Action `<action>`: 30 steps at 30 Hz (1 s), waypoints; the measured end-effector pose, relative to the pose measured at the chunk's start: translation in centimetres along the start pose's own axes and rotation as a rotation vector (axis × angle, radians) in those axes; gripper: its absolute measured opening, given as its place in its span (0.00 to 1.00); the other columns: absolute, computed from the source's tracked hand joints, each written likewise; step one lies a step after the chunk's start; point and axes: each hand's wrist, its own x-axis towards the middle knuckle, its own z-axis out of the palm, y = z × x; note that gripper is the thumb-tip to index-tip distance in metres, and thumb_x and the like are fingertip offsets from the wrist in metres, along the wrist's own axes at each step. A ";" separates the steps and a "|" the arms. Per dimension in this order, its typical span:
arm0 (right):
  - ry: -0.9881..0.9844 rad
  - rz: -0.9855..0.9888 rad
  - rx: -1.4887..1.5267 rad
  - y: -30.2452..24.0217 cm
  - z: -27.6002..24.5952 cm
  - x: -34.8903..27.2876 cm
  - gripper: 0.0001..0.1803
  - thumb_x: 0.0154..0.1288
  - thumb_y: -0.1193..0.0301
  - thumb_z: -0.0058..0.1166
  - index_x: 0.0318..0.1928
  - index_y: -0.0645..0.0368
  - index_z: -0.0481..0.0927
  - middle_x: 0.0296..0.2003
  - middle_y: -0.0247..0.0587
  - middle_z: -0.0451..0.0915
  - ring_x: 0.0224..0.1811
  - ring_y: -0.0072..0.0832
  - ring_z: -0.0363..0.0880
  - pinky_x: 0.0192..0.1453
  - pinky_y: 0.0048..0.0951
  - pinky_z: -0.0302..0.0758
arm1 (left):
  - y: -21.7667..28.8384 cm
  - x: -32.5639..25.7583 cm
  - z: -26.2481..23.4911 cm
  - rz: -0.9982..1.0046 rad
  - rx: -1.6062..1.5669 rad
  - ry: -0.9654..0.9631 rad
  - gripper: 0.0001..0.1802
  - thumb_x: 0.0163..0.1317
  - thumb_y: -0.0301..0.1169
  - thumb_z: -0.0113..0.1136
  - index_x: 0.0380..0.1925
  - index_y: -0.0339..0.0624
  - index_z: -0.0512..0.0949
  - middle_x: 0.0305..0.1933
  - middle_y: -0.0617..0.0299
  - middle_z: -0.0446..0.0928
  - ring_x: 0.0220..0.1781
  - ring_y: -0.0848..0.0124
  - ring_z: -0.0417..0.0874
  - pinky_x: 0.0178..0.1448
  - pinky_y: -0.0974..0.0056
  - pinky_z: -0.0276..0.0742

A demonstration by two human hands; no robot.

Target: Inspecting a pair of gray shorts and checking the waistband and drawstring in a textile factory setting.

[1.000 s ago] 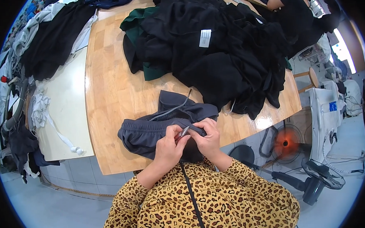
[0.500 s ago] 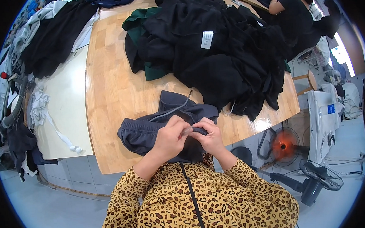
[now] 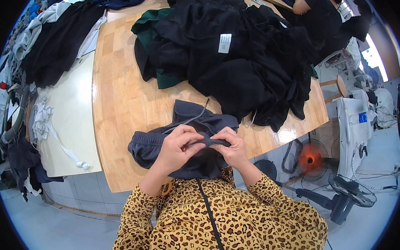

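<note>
A dark grey garment (image 3: 146, 147) with a gathered elastic waistband lies bunched at the table's near edge. A grey drawstring (image 3: 195, 118) trails from it across the top of the cloth. My left hand (image 3: 179, 146) is closed, thumb and fingers pinching the waistband near its middle. A tiny red spot shows at its fingers; what it belongs to is too small to tell. Just to the right, my right hand (image 3: 231, 147) grips the same band between thumb and fingers. A short stretch of dark fabric spans the gap between both hands.
A large heap of black garments (image 3: 246, 69) covers the far side of the wooden table (image 3: 112, 111). A pale side table (image 3: 70, 126) with white strips adjoins on the left. Fans (image 3: 352, 194) stand at the lower right. Another person (image 3: 327, 23) works at the far right.
My left hand has shifted slightly left, and its fingers have spread along the band. The pale tip between my fingertips no longer shows. An orange loop has come into sight by my left wrist.
</note>
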 end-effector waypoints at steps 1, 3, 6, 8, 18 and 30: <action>-0.002 0.002 -0.017 0.0 0.0 0.0 0.08 0.50 0.73 0.66 0.33 0.56 0.83 0.29 0.32 0.77 0.35 0.28 0.74 0.47 0.29 0.65 | 0.3 0.0 0.4 0.048 0.051 0.032 0.12 0.48 0.25 0.71 0.34 0.39 0.82 0.36 0.63 0.75 0.29 0.74 0.75 0.31 0.71 0.72; -0.003 -0.031 -0.078 -0.5 0.1 0.0 0.08 0.50 0.73 0.66 0.33 0.57 0.83 0.28 0.33 0.77 0.35 0.28 0.74 0.47 0.29 0.65 | 0.0 0.0 0.9 0.312 0.304 0.080 0.15 0.42 0.23 0.69 0.34 0.42 0.82 0.34 0.61 0.76 0.30 0.66 0.76 0.31 0.67 0.75; 0.002 -0.085 -0.193 -1.0 0.4 0.0 0.09 0.49 0.73 0.66 0.33 0.57 0.83 0.28 0.33 0.77 0.35 0.29 0.74 0.48 0.29 0.65 | -0.2 -0.1 1.9 0.434 0.431 0.097 0.17 0.35 0.19 0.65 0.32 0.42 0.79 0.33 0.61 0.75 0.31 0.64 0.76 0.31 0.63 0.75; 0.007 -0.107 -0.246 -0.9 0.5 0.0 0.09 0.49 0.73 0.66 0.33 0.58 0.83 0.28 0.34 0.77 0.35 0.30 0.74 0.48 0.29 0.65 | 0.0 -0.1 2.3 0.370 0.506 0.114 0.15 0.36 0.18 0.62 0.29 0.42 0.76 0.31 0.60 0.73 0.32 0.62 0.76 0.32 0.63 0.74; 0.023 -0.006 -0.060 0.3 -0.2 0.6 0.12 0.49 0.74 0.67 0.36 0.61 0.82 0.28 0.36 0.77 0.35 0.30 0.76 0.42 0.28 0.70 | 0.7 -1.5 -0.4 -0.103 -0.163 -0.120 0.10 0.55 0.26 0.66 0.37 0.36 0.78 0.39 0.61 0.73 0.33 0.72 0.74 0.36 0.70 0.71; -0.009 -0.148 -0.144 -1.3 -0.8 0.4 0.12 0.51 0.76 0.65 0.38 0.61 0.82 0.37 0.37 0.78 0.44 0.33 0.75 0.49 0.27 0.70 | -2.1 -1.1 2.7 -0.020 0.196 0.106 0.14 0.48 0.21 0.62 0.39 0.37 0.79 0.35 0.56 0.79 0.31 0.62 0.82 0.35 0.65 0.78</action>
